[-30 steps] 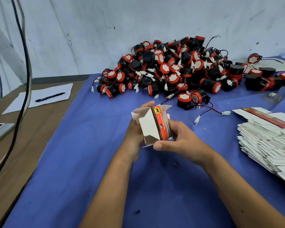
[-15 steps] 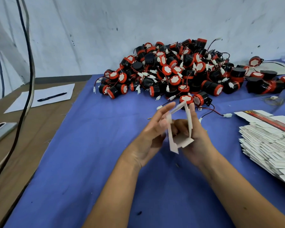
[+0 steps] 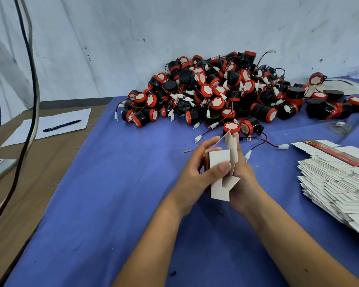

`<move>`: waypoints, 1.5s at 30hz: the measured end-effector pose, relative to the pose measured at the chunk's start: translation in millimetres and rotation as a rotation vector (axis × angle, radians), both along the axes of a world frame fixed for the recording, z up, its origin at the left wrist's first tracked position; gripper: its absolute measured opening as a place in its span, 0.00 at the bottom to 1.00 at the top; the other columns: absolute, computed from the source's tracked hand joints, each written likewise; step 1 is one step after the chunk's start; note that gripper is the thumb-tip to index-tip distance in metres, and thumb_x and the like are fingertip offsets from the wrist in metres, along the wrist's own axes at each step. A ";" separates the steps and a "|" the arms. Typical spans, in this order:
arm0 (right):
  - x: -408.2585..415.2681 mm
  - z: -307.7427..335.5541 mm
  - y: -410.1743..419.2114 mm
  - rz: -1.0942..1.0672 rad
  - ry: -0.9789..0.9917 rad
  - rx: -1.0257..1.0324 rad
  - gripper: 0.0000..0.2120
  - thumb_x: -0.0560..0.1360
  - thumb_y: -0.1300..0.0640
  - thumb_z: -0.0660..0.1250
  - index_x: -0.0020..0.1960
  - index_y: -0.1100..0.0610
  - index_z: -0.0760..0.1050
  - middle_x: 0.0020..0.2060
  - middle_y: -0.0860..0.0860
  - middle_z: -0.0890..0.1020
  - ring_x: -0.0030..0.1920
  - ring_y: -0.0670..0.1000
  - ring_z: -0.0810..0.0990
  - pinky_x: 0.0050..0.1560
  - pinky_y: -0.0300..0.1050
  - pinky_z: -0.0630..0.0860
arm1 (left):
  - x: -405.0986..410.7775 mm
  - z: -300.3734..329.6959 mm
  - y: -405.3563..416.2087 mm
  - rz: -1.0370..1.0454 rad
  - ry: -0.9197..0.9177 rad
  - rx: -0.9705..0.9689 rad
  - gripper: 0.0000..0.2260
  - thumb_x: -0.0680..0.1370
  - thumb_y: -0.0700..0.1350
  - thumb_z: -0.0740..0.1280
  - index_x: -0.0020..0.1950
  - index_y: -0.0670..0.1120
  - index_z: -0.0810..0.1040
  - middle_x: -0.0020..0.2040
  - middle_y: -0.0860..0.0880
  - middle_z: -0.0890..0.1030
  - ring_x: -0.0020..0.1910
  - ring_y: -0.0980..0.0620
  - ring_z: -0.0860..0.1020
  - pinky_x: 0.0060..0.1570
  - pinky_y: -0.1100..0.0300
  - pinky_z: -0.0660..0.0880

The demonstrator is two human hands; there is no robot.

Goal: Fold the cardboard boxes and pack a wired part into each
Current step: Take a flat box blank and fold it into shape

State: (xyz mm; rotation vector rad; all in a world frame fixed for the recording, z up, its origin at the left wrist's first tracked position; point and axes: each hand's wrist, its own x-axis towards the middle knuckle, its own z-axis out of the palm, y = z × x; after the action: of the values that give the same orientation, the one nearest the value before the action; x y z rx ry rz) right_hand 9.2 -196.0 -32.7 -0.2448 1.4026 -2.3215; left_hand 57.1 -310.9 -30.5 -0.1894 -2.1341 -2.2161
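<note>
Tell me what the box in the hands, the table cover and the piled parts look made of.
Box: thin matte white cardboard, seemingly; it creases sharply into flaps.
Table cover: probably blue woven cloth, dull, slightly wrinkled, frayed along its edge.
Piled parts: likely moulded black and red plastic, faintly glossy, with thin insulated wires.

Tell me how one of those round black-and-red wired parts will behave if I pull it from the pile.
A wired part probably rolls: it looks like a short cylinder, several lying on their sides. Its thin lead with white plug looks floppy and likely to snag, since the wires in the pile are tangled.
</note>
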 end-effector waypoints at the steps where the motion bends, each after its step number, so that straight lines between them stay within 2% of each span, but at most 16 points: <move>1: -0.6 -1.5 0.9 0.031 0.019 -0.018 0.27 0.71 0.27 0.62 0.42 0.49 0.87 0.37 0.52 0.83 0.43 0.53 0.83 0.50 0.53 0.77 | -0.3 0.6 0.5 0.035 0.019 0.020 0.29 0.70 0.62 0.74 0.71 0.61 0.75 0.64 0.50 0.82 0.63 0.52 0.81 0.63 0.48 0.80; 3: -0.5 -2.4 0.9 0.112 0.055 -0.059 0.31 0.74 0.30 0.59 0.54 0.53 0.86 0.47 0.55 0.85 0.51 0.54 0.85 0.50 0.48 0.81 | -0.5 3.5 -0.6 0.123 0.036 0.103 0.26 0.72 0.61 0.71 0.68 0.53 0.79 0.50 0.51 0.84 0.47 0.54 0.83 0.44 0.58 0.81; 6: 3.7 -2.1 -1.8 0.230 0.182 -0.050 0.38 0.74 0.30 0.59 0.67 0.62 0.77 0.56 0.57 0.83 0.57 0.54 0.82 0.51 0.48 0.78 | 0.2 7.1 -5.9 0.203 -0.017 0.234 0.29 0.70 0.65 0.69 0.64 0.48 0.80 0.46 0.49 0.84 0.40 0.51 0.82 0.31 0.59 0.72; 9: 5.2 -2.6 -4.8 0.295 0.337 -0.020 0.31 0.77 0.40 0.67 0.60 0.70 0.75 0.51 0.60 0.81 0.50 0.54 0.81 0.49 0.46 0.76 | -1.1 8.0 -10.2 0.204 -0.048 0.285 0.25 0.68 0.68 0.68 0.55 0.52 0.84 0.49 0.45 0.86 0.43 0.47 0.82 0.38 0.56 0.69; 13: 5.3 -4.3 -3.1 0.336 0.400 0.056 0.37 0.65 0.37 0.80 0.57 0.67 0.78 0.48 0.56 0.83 0.49 0.51 0.82 0.50 0.41 0.78 | -2.1 9.7 -13.0 0.282 -0.094 0.337 0.29 0.66 0.67 0.71 0.58 0.48 0.83 0.51 0.42 0.85 0.48 0.44 0.82 0.48 0.50 0.72; 15: 4.9 -5.1 -2.5 0.330 0.429 0.104 0.32 0.67 0.38 0.80 0.56 0.64 0.80 0.48 0.55 0.84 0.50 0.51 0.83 0.52 0.42 0.79 | -2.4 8.8 -13.6 0.298 -0.096 0.332 0.28 0.67 0.66 0.71 0.57 0.49 0.84 0.51 0.43 0.86 0.48 0.45 0.83 0.48 0.50 0.74; 19: 4.8 -5.5 0.3 0.351 0.443 0.158 0.33 0.67 0.42 0.81 0.61 0.65 0.80 0.57 0.64 0.84 0.62 0.63 0.82 0.66 0.56 0.77 | -1.6 7.0 -17.7 0.247 -0.083 0.382 0.20 0.68 0.64 0.71 0.51 0.53 0.87 0.54 0.43 0.85 0.53 0.45 0.84 0.57 0.48 0.79; 24: 7.6 -4.6 -6.0 0.171 0.426 0.137 0.21 0.73 0.46 0.73 0.54 0.64 0.80 0.48 0.61 0.85 0.51 0.57 0.84 0.54 0.48 0.79 | -4.7 6.6 -15.3 0.438 -0.021 0.347 0.30 0.67 0.65 0.70 0.62 0.47 0.81 0.53 0.43 0.84 0.53 0.44 0.82 0.41 0.52 0.79; 26: 5.2 -6.6 -6.5 0.113 0.374 0.118 0.25 0.75 0.46 0.71 0.54 0.69 0.77 0.46 0.67 0.81 0.48 0.59 0.80 0.54 0.52 0.75 | -7.2 3.2 -16.6 0.494 0.107 0.268 0.21 0.70 0.64 0.70 0.57 0.55 0.82 0.52 0.47 0.83 0.52 0.46 0.79 0.45 0.48 0.77; 28: 3.1 -8.0 -5.5 0.104 0.319 0.105 0.20 0.77 0.50 0.68 0.56 0.68 0.78 0.52 0.68 0.81 0.53 0.64 0.80 0.60 0.58 0.75 | -8.7 0.3 -16.8 0.473 0.207 0.176 0.14 0.73 0.63 0.69 0.56 0.62 0.81 0.54 0.53 0.82 0.53 0.50 0.79 0.54 0.49 0.76; 30: 2.8 -6.8 -4.4 0.097 0.276 0.111 0.15 0.78 0.51 0.67 0.54 0.62 0.81 0.52 0.60 0.84 0.56 0.58 0.82 0.63 0.58 0.77 | -8.8 -1.6 -14.2 0.393 0.216 0.189 0.19 0.74 0.67 0.69 0.61 0.61 0.80 0.60 0.51 0.82 0.58 0.50 0.79 0.60 0.49 0.77; 33: 5.8 -6.7 -5.5 0.016 0.380 0.246 0.14 0.77 0.48 0.67 0.53 0.58 0.79 0.50 0.58 0.83 0.51 0.51 0.82 0.55 0.56 0.78 | -8.5 2.1 -15.8 0.339 0.106 0.445 0.30 0.76 0.73 0.60 0.65 0.53 0.81 0.58 0.47 0.85 0.57 0.48 0.83 0.54 0.54 0.81; 35: 12.1 -8.0 -10.8 -0.009 0.496 0.368 0.12 0.76 0.42 0.67 0.52 0.49 0.76 0.51 0.54 0.82 0.50 0.49 0.81 0.48 0.46 0.77 | -8.4 3.8 -19.6 0.315 0.039 0.543 0.31 0.77 0.69 0.59 0.67 0.48 0.80 0.59 0.44 0.85 0.58 0.45 0.83 0.58 0.47 0.80; 38: 19.7 -15.8 -18.8 -0.023 0.583 0.510 0.15 0.77 0.37 0.65 0.53 0.47 0.70 0.54 0.52 0.76 0.57 0.52 0.76 0.52 0.46 0.76 | -8.5 4.3 -17.5 0.347 0.011 0.585 0.22 0.76 0.57 0.65 0.65 0.47 0.81 0.59 0.43 0.85 0.55 0.44 0.83 0.52 0.47 0.81; 42: 24.2 -19.2 -23.8 -0.039 0.613 0.549 0.11 0.82 0.43 0.62 0.54 0.49 0.66 0.54 0.48 0.73 0.56 0.49 0.72 0.54 0.44 0.72 | -13.2 -4.2 -9.2 0.506 0.105 0.379 0.17 0.79 0.50 0.63 0.66 0.46 0.78 0.60 0.42 0.84 0.57 0.42 0.83 0.49 0.52 0.82; 45: 20.8 -18.1 -18.8 0.101 0.587 0.520 0.16 0.78 0.35 0.61 0.60 0.42 0.67 0.55 0.35 0.72 0.63 0.43 0.69 0.61 0.40 0.70 | -18.5 -10.4 -14.5 0.616 0.139 0.297 0.11 0.84 0.38 0.62 0.62 0.48 0.78 0.58 0.45 0.85 0.57 0.41 0.84 0.47 0.47 0.84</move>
State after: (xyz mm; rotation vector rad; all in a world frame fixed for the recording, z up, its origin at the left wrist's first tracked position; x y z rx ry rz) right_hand 29.9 -214.8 -50.8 -0.8571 2.1476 -1.7826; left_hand 38.6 -325.5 -40.8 0.2825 -1.4922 -2.0238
